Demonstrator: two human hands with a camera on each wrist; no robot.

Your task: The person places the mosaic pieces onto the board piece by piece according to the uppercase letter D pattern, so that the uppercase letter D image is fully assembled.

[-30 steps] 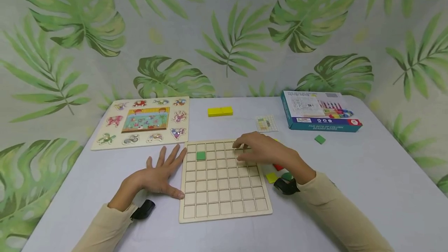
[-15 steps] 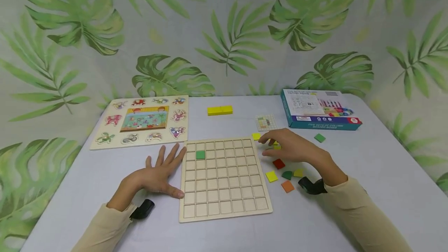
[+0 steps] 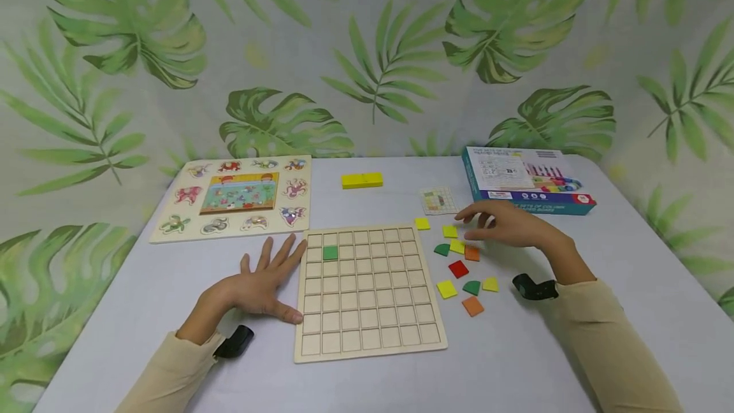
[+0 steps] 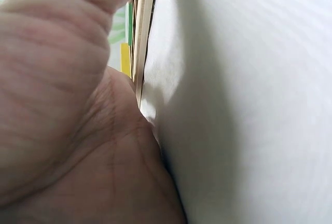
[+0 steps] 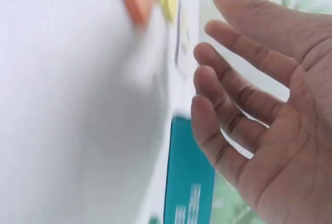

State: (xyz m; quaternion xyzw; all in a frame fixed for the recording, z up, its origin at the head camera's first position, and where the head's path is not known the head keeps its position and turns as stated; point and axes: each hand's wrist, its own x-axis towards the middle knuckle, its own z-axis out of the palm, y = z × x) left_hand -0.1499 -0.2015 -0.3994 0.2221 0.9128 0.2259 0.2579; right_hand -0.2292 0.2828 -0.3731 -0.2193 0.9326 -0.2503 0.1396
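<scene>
A wooden grid board (image 3: 369,301) lies flat, with one green square tile (image 3: 330,252) in its upper left area. My left hand (image 3: 258,289) rests on the table, fingers spread, its fingertips and thumb touching the board's left edge. Loose tiles lie right of the board, among them a red tile (image 3: 459,269), an orange tile (image 3: 473,306) and a yellow tile (image 3: 446,289). Above the table, beside the far tiles, hovers my right hand (image 3: 507,225). The right wrist view shows its fingers (image 5: 238,89) loosely bent, with nothing between them and the thumb.
A small printed pattern card (image 3: 438,201) lies beyond the tiles. Behind the right hand stands a flat teal box (image 3: 539,202). At the back left is an animal puzzle board (image 3: 160,225), and a yellow block (image 3: 362,180) lies at the back middle.
My right hand has moved from above the board out to the right, uncovering the loose tiles. It now covers the spot of the far green tile. The left hand has stayed put.
</scene>
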